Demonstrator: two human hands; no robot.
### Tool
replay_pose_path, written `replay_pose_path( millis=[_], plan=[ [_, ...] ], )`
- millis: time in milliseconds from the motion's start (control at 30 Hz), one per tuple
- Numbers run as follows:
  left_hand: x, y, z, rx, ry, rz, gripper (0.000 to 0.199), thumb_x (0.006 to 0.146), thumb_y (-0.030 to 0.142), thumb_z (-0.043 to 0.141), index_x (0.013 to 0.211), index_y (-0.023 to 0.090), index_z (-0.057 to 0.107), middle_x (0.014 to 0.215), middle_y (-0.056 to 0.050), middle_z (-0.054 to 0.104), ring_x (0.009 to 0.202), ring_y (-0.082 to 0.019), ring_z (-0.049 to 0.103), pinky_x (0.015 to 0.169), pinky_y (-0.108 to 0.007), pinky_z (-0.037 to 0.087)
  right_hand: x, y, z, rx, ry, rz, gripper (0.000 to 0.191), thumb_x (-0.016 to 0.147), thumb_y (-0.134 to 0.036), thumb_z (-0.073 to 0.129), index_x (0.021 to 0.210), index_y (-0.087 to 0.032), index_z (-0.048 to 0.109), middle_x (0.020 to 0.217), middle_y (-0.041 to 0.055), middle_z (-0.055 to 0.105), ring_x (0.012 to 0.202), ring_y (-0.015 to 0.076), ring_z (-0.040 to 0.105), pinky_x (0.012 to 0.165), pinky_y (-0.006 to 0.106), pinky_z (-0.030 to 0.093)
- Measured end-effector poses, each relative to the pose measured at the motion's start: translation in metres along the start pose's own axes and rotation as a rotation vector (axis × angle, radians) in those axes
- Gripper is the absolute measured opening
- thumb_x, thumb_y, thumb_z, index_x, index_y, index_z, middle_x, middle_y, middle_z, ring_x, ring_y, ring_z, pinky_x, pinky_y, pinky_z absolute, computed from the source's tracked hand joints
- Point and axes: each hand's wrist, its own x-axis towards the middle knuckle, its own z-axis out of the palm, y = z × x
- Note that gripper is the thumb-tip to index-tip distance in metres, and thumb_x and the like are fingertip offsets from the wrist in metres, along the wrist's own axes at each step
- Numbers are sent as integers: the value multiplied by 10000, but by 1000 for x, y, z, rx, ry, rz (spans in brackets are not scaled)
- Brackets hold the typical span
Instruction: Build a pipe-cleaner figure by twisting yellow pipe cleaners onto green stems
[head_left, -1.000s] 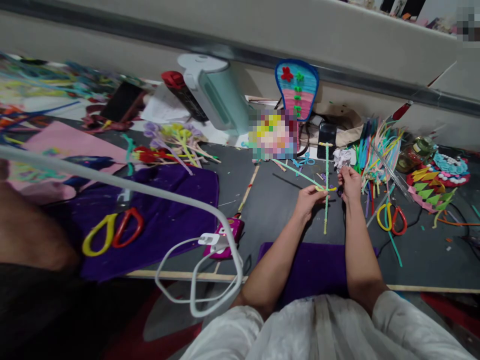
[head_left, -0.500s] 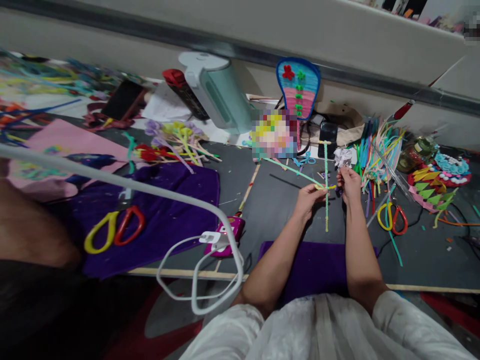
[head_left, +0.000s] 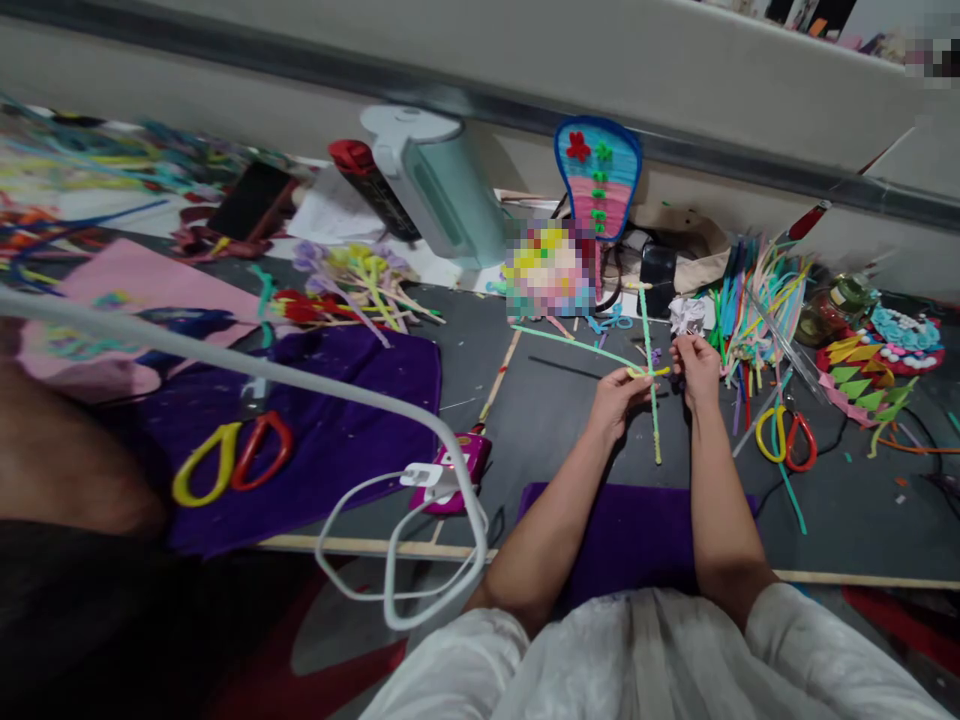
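Observation:
Pinched in the fingertips of my left hand [head_left: 616,402] is a crossing of light green pipe cleaners [head_left: 649,330] with a short yellow one. One green pipe cleaner stands nearly upright across the picture; another stretches off to the left. My right hand [head_left: 698,372] is closed just right of the crossing, its fingertips pressed together. Something small and dark purple shows under these fingers, but I cannot make out what they hold. Behind my right hand lies a crumpled whitish bundle [head_left: 688,315].
Yellow-and-red-handled scissors [head_left: 785,438] and a bunch of coloured pipe cleaners [head_left: 765,310] lie at right. Further left are a teal jug [head_left: 450,190], a purple cloth [head_left: 360,400], larger scissors [head_left: 232,460] and a white cable [head_left: 330,395] with its plug. Another person's arm [head_left: 67,440] enters at far left.
The green pipe cleaners have turned slightly: the upright one's top leans left, and the side one's far end has swung down and left. Both hands stay almost in place.

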Motion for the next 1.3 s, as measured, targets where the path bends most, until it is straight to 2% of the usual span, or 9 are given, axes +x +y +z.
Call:
replay_pose_path(
  millis=[133,267,367,500,667,833,967,1200,1300],
  plan=[
    [0,0,0,1,15,11,368,497,290,870,788,149,692,683,1,653,622,-113,627,601,-227,512,-1,0,0,-27,-31,-21,345,690,-505,722,717,-182,604,595,-53,564,473,53,447,415,172,343],
    [0,0,0,-3,21,12,370,488,280,873,787,152,698,691,-1,655,640,-121,634,618,-237,519,1,5,2,-79,7,-65,337,693,-495,715,711,-181,595,570,-66,539,435,47,415,402,179,335],
    [1,0,-1,-16,33,11,368,491,280,872,786,152,694,698,-4,657,644,-120,638,630,-236,516,1,5,4,-55,5,-11,342,694,-508,701,735,-180,613,596,-51,567,438,51,436,381,176,328],
    [2,-1,-2,-29,54,10,371,495,283,870,791,160,683,698,1,658,633,-115,633,631,-234,511,-2,0,2,38,-92,88,342,690,-506,708,794,-186,644,634,-38,585,484,56,469,390,167,347],
    [4,-2,-4,-81,38,-2,384,488,266,877,791,159,667,694,19,654,637,-106,636,632,-219,495,-5,-2,1,39,-199,97,291,651,-423,768,737,-181,631,588,-59,556,464,46,442,399,169,334],
    [6,-2,-5,-98,29,-10,400,487,267,877,803,162,654,693,20,658,642,-111,642,620,-216,482,-7,0,4,47,-168,80,278,652,-407,768,711,-178,622,571,-60,556,460,47,445,407,170,336],
    [6,-3,-5,-75,43,-7,406,491,277,874,811,165,651,708,13,670,651,-122,653,619,-222,481,-8,-1,4,35,-144,116,312,657,-445,758,770,-180,638,609,-48,591,483,57,475,406,170,352],
    [8,-4,-6,-87,61,-12,411,482,261,872,823,168,662,712,12,676,650,-122,651,626,-226,483,-7,1,5,13,-136,64,288,656,-426,762,727,-179,634,578,-56,565,469,56,449,408,177,344],
    [7,-2,-6,-95,71,7,409,482,267,876,816,167,662,713,16,675,646,-116,650,633,-225,487,-10,-1,5,9,-197,119,323,637,-451,770,763,-176,657,627,-44,586,499,63,472,409,176,356]
  ],
)
